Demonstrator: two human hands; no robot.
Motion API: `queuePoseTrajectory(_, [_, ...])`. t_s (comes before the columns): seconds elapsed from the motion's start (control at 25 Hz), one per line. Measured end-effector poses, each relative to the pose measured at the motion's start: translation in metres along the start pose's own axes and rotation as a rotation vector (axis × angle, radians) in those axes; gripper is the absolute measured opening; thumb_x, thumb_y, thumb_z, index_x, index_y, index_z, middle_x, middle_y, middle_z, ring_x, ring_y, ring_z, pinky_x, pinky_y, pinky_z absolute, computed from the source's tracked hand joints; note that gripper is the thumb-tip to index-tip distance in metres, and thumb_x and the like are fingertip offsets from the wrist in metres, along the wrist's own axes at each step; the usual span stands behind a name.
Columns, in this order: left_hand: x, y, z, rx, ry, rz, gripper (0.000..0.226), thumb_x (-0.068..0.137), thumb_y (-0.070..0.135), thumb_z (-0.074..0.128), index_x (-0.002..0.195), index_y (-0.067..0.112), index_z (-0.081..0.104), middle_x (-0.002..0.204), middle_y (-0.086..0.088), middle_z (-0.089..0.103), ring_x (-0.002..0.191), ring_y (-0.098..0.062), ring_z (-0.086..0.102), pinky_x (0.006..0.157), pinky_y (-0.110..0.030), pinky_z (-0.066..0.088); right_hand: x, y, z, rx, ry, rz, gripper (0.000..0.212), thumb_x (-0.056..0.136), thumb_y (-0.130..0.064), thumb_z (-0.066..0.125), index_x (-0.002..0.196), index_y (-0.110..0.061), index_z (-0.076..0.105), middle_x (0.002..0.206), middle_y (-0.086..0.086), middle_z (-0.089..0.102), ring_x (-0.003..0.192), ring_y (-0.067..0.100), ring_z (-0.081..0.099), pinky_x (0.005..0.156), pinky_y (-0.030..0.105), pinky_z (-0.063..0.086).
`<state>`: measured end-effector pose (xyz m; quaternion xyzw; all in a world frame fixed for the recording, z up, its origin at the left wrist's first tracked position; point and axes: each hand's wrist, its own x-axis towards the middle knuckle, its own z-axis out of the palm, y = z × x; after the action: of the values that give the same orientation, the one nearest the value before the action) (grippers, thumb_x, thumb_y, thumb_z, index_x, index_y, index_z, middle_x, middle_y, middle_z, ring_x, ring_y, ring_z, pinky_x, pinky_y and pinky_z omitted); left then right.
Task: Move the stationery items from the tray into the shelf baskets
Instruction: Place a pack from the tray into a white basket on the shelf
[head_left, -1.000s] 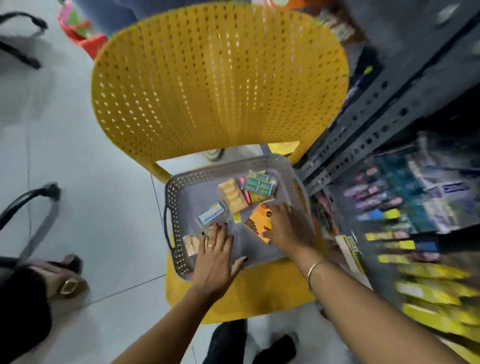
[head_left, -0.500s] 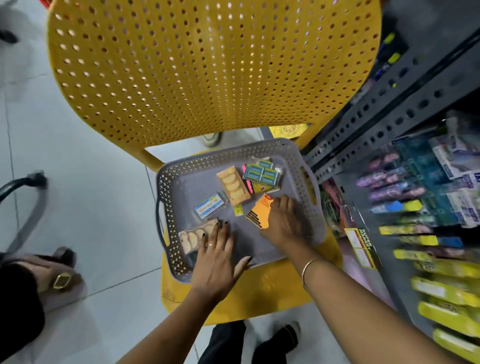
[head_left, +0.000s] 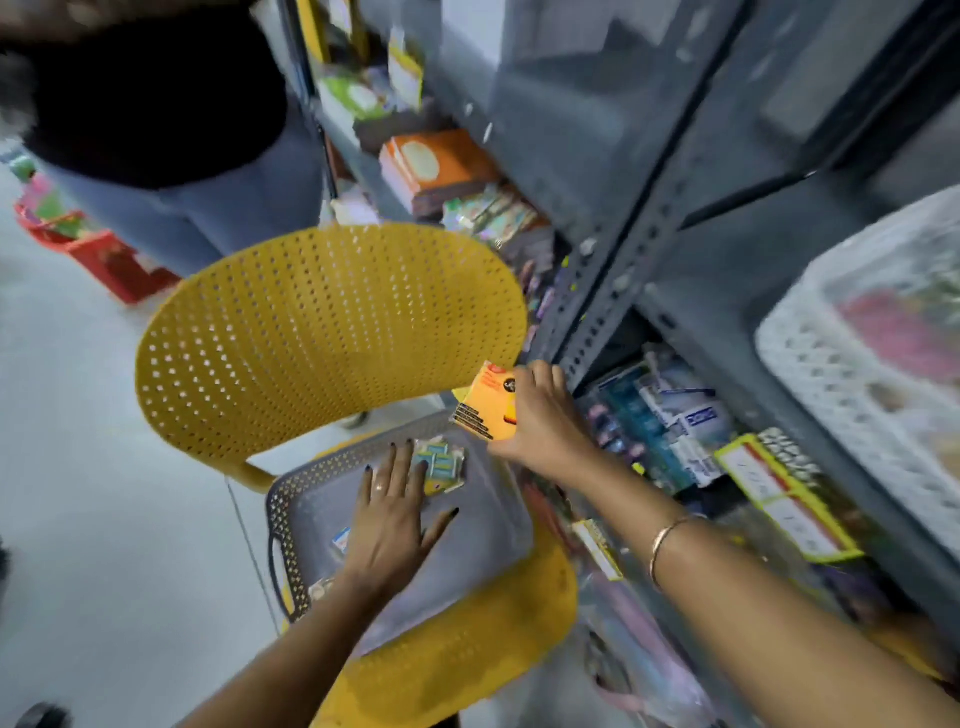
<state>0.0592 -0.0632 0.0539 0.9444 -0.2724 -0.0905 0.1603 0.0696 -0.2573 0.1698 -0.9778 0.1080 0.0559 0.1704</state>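
Note:
A grey perforated tray (head_left: 291, 499) rests on the seat of a yellow chair (head_left: 332, 332). My right hand (head_left: 540, 421) is shut on an orange packet (head_left: 485, 402), held above the tray's far right corner, beside the grey shelf post. My left hand (head_left: 392, 514) lies flat in the tray with fingers spread, covering some small items. A clear packet of blue-green items (head_left: 441, 467) lies just past its fingertips. A small blue-and-white packet (head_left: 340, 540) peeks out at the hand's left. A white shelf basket (head_left: 831, 374) stands on the shelf at right.
Grey metal shelving (head_left: 623, 270) fills the right side, packed with stationery packets and orange boxes (head_left: 431, 166). A person in dark top and jeans (head_left: 171, 156) stands behind the chair. A red basket (head_left: 104, 254) sits on the floor at left.
My right hand has picked the orange packet up out of the tray and raised it toward the shelf. My left hand slid farther into the tray. The view swung upward.

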Motion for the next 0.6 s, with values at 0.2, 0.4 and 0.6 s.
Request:
queuePoseTrajectory(0.2, [0.051, 0.085, -0.118, 0.044, 0.194, 0.162, 0.083, 0.084, 0.063, 0.028, 0.130, -0.002, 0.046, 0.143, -0.022, 0.038, 0.131, -0.041, 0.033, 0.094, -0.056, 0.038, -0.040, -0.004, -0.159, -0.045, 0.163, 0.014, 0.071, 0.063, -0.036, 0.076, 0.118, -0.005, 0.044, 0.121, 0.014, 0.041, 0.116, 0.029, 0.035, 0.092, 0.039, 0.039])
queuePoseTrajectory(0.4, [0.044, 0.187, -0.187, 0.000, 0.303, 0.429, 0.082, 0.080, 0.060, 0.032, 0.132, -0.002, 0.045, 0.141, -0.024, 0.040, 0.131, -0.042, 0.032, 0.097, -0.059, 0.034, -0.121, 0.039, -0.275, -0.074, 0.386, 0.133, 0.072, 0.061, -0.037, 0.078, 0.118, -0.006, 0.047, 0.116, 0.014, 0.043, 0.111, 0.028, 0.037, 0.093, 0.035, 0.036])
queuePoseTrajectory(0.6, [0.003, 0.314, -0.171, -0.106, 0.286, 0.739, 0.089, 0.089, 0.069, 0.014, 0.133, -0.002, 0.044, 0.142, -0.023, 0.039, 0.133, -0.038, 0.029, 0.101, -0.055, 0.033, -0.225, 0.125, -0.318, -0.091, 0.415, 0.359, 0.074, 0.059, -0.041, 0.077, 0.118, -0.006, 0.049, 0.103, 0.013, 0.047, 0.098, 0.024, 0.040, 0.080, 0.029, 0.032])
